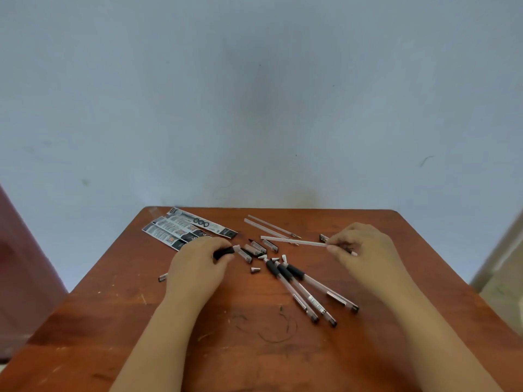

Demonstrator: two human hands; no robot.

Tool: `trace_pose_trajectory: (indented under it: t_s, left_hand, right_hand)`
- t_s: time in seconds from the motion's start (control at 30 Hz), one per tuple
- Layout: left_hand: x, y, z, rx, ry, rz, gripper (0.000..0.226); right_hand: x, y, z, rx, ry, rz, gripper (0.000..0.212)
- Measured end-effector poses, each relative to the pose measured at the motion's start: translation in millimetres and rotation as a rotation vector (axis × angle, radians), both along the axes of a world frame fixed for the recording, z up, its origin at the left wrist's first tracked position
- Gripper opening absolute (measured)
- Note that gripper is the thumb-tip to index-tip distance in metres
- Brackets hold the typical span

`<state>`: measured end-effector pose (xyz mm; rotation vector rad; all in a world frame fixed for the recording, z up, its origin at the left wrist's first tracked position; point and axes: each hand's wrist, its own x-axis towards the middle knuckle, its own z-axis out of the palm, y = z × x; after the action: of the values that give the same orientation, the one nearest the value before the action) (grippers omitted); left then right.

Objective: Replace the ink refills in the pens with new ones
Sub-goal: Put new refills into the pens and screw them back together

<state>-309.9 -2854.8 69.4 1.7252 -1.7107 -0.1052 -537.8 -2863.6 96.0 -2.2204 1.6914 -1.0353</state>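
Observation:
My left hand point(198, 264) grips a pen barrel by its black rubber grip point(224, 252); most of the barrel is hidden under the hand. My right hand point(365, 250) pinches the end of a thin clear refill point(294, 241) that points left, just above the table. Three pens point(300, 287) with black grips lie side by side between my hands. Two more clear refills point(268, 227) lie farther back. Several pen caps point(259, 247) and small metal tips point(255, 269) are scattered in the middle.
The brown wooden table point(254, 349) stands against a pale blue wall. Refill packets point(184, 229) lie at the back left. One cap point(162, 277) lies left of my left hand, another point(323, 237) by my right fingers. A dark red object stands at the far left.

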Motion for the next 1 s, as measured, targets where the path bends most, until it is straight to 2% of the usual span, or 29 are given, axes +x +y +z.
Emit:
trace_pose_trajectory:
  t_s: [0.07,0.3,0.47,0.57,0.7,0.83,1.0]
  left_hand:
    - [-1,1,2,0.01,-0.002,0.013,0.021]
    - [-2,1,-1,0.09,0.0,0.057,0.021]
    - [-3,-1,-3,0.08,-0.006,0.039,0.021]
    - [-3,-3,-4,0.072,-0.004,0.034,0.021]
    - [-7,-3,-8,0.082,-0.019,0.015,0.021]
    - [-9,-3,-9,0.097,-0.03,0.018,0.02]
    - [-9,-3,-8,0.111,-0.004,0.001,0.021]
  right_hand:
    - [2,1,0,0.018,-0.053,0.0,0.009]
    - [19,8,-6,0.144,0.2,0.131,0.013]
    - [23,13,-4,0.154,0.199,0.196,0.013]
    - [23,10,-6,0.136,0.134,0.153,0.013]
    - [21,-1,-16,0.09,0.05,-0.006,0.016]
    - [17,-15,-30,0.076,0.069,-0.146,0.019]
    - [27,-32,-30,0.051,0.201,-0.18,0.023]
